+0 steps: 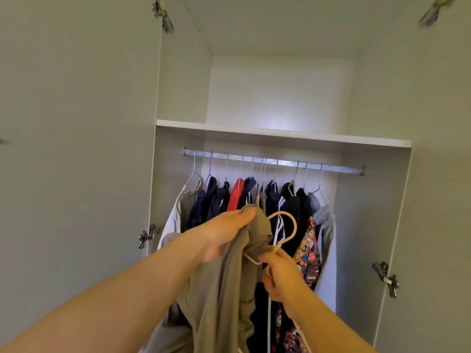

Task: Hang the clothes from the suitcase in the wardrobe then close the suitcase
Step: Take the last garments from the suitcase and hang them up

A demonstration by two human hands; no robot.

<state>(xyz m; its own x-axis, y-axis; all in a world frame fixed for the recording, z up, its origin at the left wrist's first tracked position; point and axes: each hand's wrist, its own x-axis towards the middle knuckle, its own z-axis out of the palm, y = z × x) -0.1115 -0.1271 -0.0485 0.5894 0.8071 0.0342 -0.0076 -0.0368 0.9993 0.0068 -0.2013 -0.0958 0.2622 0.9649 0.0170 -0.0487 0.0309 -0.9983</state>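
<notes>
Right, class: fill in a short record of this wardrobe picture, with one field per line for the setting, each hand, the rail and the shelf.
setting: open wardrobe, both doors swung wide
left hand: grips a khaki garment near its top
right hand: holds a beige hanger, hook up, not yet on the rail
rail: crowded with hung clothes, bare at its right end
shelf: nothing visible on it

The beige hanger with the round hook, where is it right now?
The beige plastic hanger is low in the head view's middle, gripped by the right hand, beside the grey-brown garment in the left hand, below the metal rail.
</notes>
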